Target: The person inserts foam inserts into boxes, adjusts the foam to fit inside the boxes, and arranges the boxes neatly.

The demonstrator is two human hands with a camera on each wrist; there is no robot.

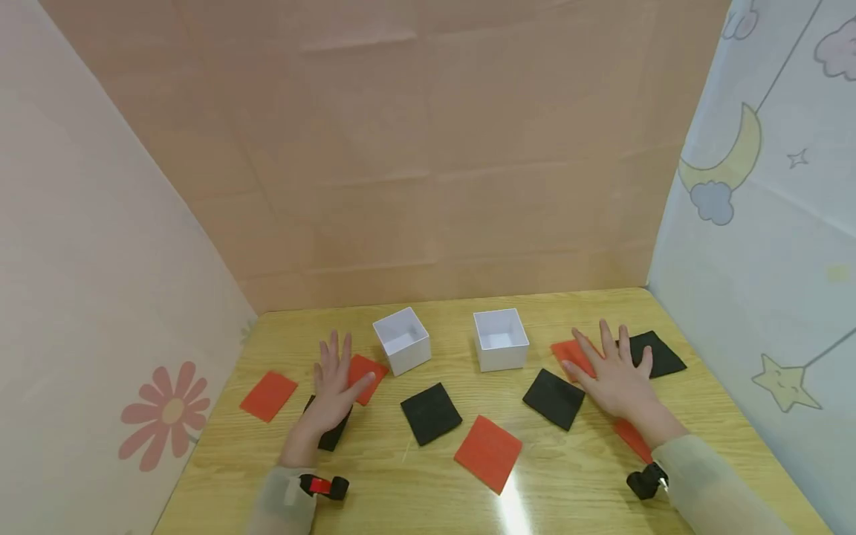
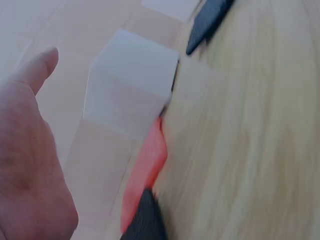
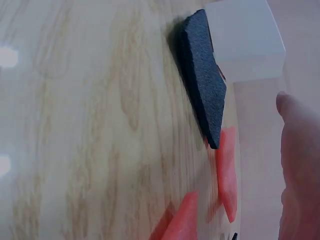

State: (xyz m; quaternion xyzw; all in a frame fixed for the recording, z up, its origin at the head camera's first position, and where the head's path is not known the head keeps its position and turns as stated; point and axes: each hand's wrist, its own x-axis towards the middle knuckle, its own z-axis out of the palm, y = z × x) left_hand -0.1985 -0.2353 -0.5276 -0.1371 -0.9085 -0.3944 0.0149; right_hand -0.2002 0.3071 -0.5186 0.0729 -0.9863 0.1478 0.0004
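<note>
My left hand (image 1: pixel 331 390) is spread with straight fingers above the left side of the table, holding nothing. Under it lies a black square (image 1: pixel 334 435), partly hidden, with a red square (image 1: pixel 366 371) by the thumb. On the right my right hand (image 1: pixel 617 380) also has its fingers spread and grips nothing. It overlaps a red square (image 1: pixel 568 353) and, under the wrist, another red piece (image 1: pixel 631 440). A black square (image 1: pixel 658 354) shows beyond its little finger, and a black square (image 1: pixel 553 399) lies left of the thumb. The squares look thin, flat and soft.
Two white open boxes stand at the back, the left box (image 1: pixel 411 355) turned at an angle, the right box (image 1: pixel 503 358) nearly straight. Other squares lie about: red (image 1: pixel 269 396) at far left, black (image 1: pixel 431 414) and red (image 1: pixel 488 453) in the middle. Walls enclose the wooden table (image 1: pixel 374 490).
</note>
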